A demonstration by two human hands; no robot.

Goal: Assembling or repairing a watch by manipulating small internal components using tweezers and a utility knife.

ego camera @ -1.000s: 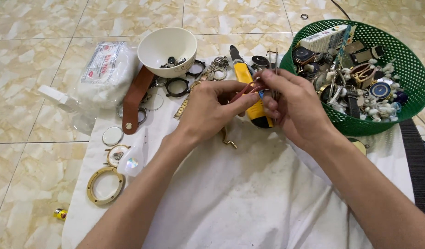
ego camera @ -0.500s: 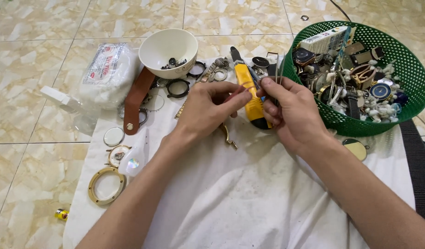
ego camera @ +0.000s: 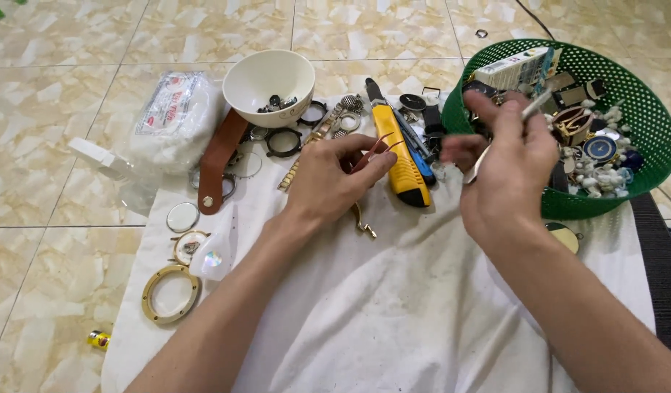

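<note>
On the white cloth (ego camera: 394, 306) spread over the tiled floor, just in front of the yellow utility knife (ego camera: 401, 156), the left hand (ego camera: 335, 178) holds a thin reddish strip (ego camera: 379, 149), pinched between thumb and fingertips so that the hand is closed on it. To the right of the knife, the right hand (ego camera: 510, 164) is raised and closed on a slim white tool (ego camera: 535, 109), which looks like tweezers or a small stick; I cannot tell which. It hovers at the near rim of the green basket (ego camera: 641, 94). To do this step well, I think the left hand should keep the strip steady and low over the cloth, and the right hand should bring the tip of the tool slowly, because the pieces are small and can easily jump away. For the count: one white bowl (ego camera: 270, 76) with small parts stands behind and left of the knife, one brown leather strap (ego camera: 219, 156) lies further left, one gold ring bezel (ego camera: 170, 292) lies far left and nearer to the person, one plastic bag (ego camera: 172, 116) is beside the bowl, and there is one basket full of watch parts, too many to count.
</note>
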